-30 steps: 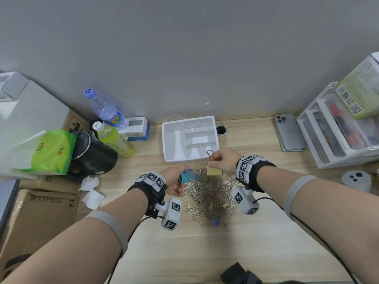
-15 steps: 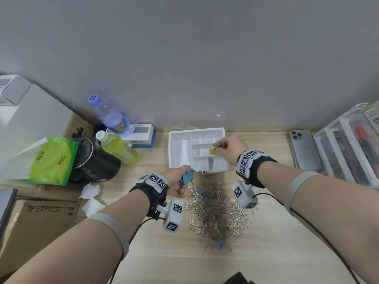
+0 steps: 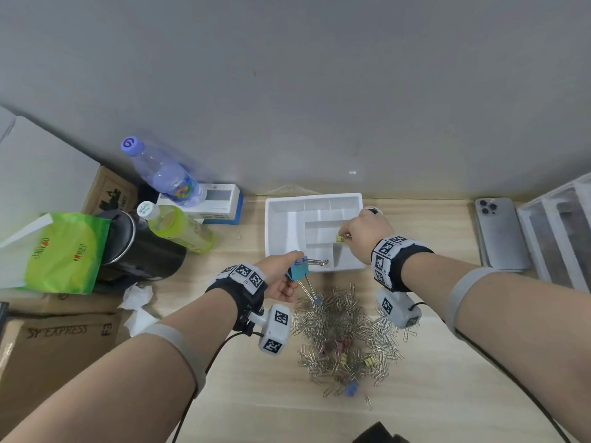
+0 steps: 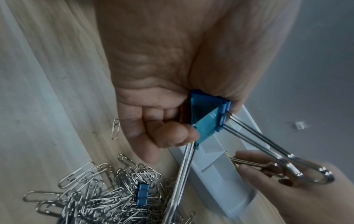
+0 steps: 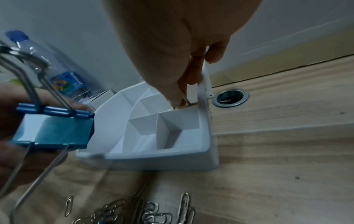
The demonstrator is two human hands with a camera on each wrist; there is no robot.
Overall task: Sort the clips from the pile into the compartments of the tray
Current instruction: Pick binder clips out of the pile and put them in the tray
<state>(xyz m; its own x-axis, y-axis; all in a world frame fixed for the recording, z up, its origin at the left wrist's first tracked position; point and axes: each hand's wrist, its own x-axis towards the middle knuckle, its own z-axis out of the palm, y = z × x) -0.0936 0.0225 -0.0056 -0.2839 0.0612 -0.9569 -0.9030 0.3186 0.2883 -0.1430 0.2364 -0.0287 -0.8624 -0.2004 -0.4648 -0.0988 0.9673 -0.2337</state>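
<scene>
While the pile of clips (image 3: 345, 334) lies on the wooden table (image 3: 447, 378) just in front of the white tray (image 3: 281, 231), two binder clips are off it and in the hands. The right hand (image 3: 366, 238) pinches the wire handles of a small yellow binder clip (image 3: 338, 238) and holds it low inside a compartment on the tray's right side, next to the tray's right wall. The left hand (image 3: 281, 276) grips large blue binder clips (image 3: 299, 272) by their bodies, fingers curled round them, at the tray's near edge; one set of handles points over the tray and another hangs toward the pile. Small blue, yellow and pink binder clips show among the silver paper clips. Two bottles (image 3: 172, 203) stand left of the tray, and a phone (image 3: 499, 235) lies to its right.
</scene>
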